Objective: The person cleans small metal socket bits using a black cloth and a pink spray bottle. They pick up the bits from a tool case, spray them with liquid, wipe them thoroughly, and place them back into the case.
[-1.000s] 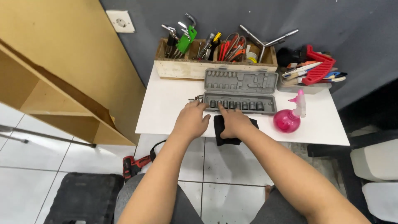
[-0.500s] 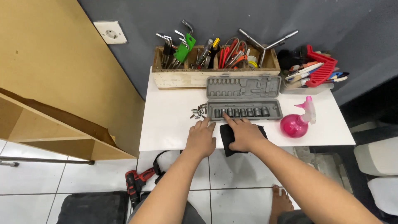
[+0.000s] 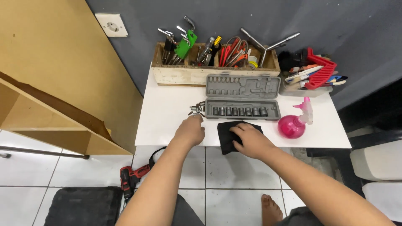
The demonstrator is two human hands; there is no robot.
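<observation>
**Cloth and loose sockets at front edge of table**

Black cloth (image 3: pixel 228 134) at front edge of white table (image 3: pixel 167 113), pressed flat under right hand (image 3: pixel 250 140), fingers spread, nothing clasped. Left hand (image 3: pixel 190 130) loosely curled, empty, just short of loose small sockets (image 3: pixel 196 109). Likely step: picking one up; calls for fingertip pinch. Beyond: open grey socket case (image 3: pixel 243 98), pink spray bottle (image 3: pixel 293 122), wooden tool crate (image 3: pixel 209 71).
</observation>
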